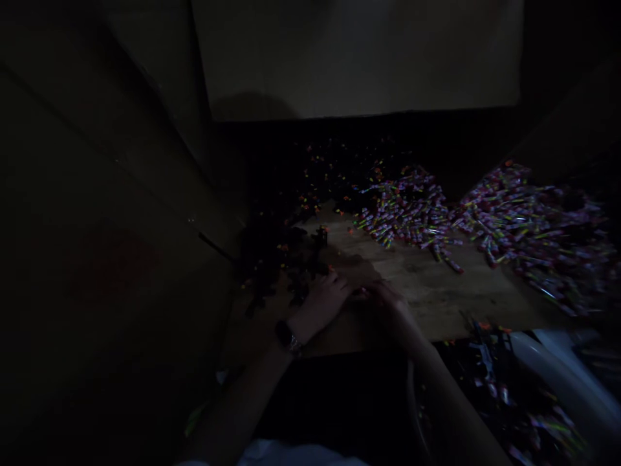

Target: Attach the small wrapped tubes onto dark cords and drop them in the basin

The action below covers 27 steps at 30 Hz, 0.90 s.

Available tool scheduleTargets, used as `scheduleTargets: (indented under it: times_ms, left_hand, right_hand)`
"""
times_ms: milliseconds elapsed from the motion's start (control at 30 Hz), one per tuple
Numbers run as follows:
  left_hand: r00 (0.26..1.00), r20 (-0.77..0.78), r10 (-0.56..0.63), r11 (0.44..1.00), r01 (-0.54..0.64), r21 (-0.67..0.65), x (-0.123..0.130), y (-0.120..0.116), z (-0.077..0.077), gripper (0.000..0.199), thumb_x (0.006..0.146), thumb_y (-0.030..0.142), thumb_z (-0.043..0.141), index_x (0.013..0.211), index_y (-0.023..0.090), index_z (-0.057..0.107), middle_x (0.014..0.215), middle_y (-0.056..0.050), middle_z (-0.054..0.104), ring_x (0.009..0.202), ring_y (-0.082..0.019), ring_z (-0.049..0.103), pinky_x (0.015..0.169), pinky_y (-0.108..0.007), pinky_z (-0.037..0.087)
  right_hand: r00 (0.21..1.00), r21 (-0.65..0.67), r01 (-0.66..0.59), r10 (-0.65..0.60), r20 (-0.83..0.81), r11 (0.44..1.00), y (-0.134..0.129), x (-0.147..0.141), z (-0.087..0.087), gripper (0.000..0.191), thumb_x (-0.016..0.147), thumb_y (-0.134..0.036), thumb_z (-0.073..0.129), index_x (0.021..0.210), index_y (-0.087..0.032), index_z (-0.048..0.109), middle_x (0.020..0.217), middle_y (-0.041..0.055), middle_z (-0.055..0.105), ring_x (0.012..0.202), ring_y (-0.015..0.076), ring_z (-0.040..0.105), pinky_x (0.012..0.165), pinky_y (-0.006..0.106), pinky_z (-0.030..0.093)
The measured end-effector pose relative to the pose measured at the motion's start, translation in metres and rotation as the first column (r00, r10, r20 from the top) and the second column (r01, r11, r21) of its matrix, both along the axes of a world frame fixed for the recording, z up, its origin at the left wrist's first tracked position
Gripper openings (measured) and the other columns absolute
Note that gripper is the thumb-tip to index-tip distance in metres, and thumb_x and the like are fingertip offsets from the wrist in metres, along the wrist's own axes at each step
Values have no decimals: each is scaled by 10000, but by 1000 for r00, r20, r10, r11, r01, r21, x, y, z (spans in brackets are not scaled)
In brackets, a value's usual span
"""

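Note:
Low over the wooden tabletop (422, 291), both my hands are close together in dim light. My left hand (328, 298), with a dark watch (286, 336) on its wrist, has its fingers bent inward. Facing it, my right hand (391, 303) is curled with its fingertips near the left ones. A small reddish piece shows faintly between them, too dark to name. Just beyond my left hand lie several small dark pieces (317, 238), some with orange or yellow bits.
Heaps of small, shiny wrapped tubes (412, 207) in pink, yellow and green spread across the right side. A pale-rimmed container (548, 369) with mixed pieces stands at the lower right. A cardboard panel (363, 58) is at the back, and another large panel (111, 213) at the left.

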<state>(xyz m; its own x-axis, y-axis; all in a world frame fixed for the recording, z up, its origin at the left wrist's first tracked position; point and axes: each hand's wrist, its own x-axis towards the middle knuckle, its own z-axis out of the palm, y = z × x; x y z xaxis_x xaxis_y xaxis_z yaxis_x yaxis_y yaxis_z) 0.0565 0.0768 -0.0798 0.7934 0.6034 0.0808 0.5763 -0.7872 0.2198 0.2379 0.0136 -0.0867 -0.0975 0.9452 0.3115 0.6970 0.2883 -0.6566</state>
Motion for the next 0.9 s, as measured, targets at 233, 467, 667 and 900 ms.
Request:
scheduleTargets:
  times_ms: [233,467,667,900]
  left_hand:
    - [994,108,10,999,-6,-43,2,-6,5,205,922,186,435,1042,185,601,963,-42,643,966,-206,518,841,-348,424]
    - [974,141,180,982,-170,-80,-36,39,26,321,859,117,485,1165,190,549,1249,-59,556,1209,-248,376,1057,-480,242]
    - [970,155,186,968,-154,-200,-49,58,24,388,710,36,564,1044,222,623,1090,-45,616,1100,-242,451,1047,-484,231]
    - [826,443,348,895,-152,-420,-26,63,38,124,684,111,615,779,190,619,883,-32,580,914,-203,533,901,-363,392]
  right_hand:
    - [949,-75,-16,39,313,997,-2,2,-1,293,851,-110,480,1088,-200,627,998,108,628,920,261,554,779,372,471]
    - [986,57,55,-63,154,997,-6,23,-19,313,881,-245,474,1172,-227,587,1163,124,555,1084,261,518,888,407,459]
    - [983,-202,149,-168,-77,968,5,18,12,318,887,-406,441,1057,-178,581,796,62,630,734,210,604,679,316,472]
    - [875,-388,15,-200,-441,922,18,-2,29,345,852,-487,462,1043,-205,520,877,34,639,838,193,608,755,300,473]
